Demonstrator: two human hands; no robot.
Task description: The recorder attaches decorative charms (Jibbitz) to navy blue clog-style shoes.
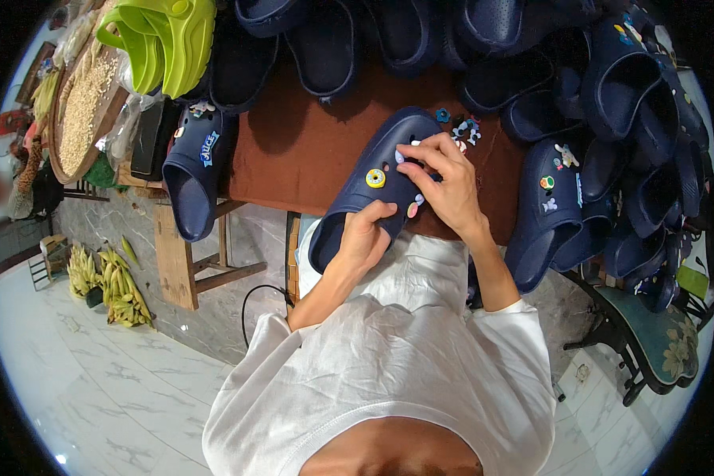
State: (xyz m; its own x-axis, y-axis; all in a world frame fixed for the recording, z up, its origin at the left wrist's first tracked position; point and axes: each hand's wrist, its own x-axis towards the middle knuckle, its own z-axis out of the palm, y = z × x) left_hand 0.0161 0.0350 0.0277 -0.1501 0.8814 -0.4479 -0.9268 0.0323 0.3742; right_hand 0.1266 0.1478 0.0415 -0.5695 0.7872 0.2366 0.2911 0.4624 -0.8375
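A navy clog [373, 186] lies slanted on the brown table [301, 151] right in front of me. My left hand [366, 238] grips its heel end near the table's front edge. My right hand [444, 178] rests on the clog's upper, fingertips pinching a small white charm [400, 156] against it. A yellow round charm [375, 178] sits fixed on the upper, and a pink one [412, 209] shows by my right thumb. A small heap of loose charms [462, 128] lies just beyond my right hand.
Navy clogs [611, 95] are piled along the back and right; two decorated ones lie at left [194, 170] and right [546, 202]. Lime-green clogs [166, 40] and a round tray of grain [83, 107] sit back left. Bananas [111, 285] lie on the floor.
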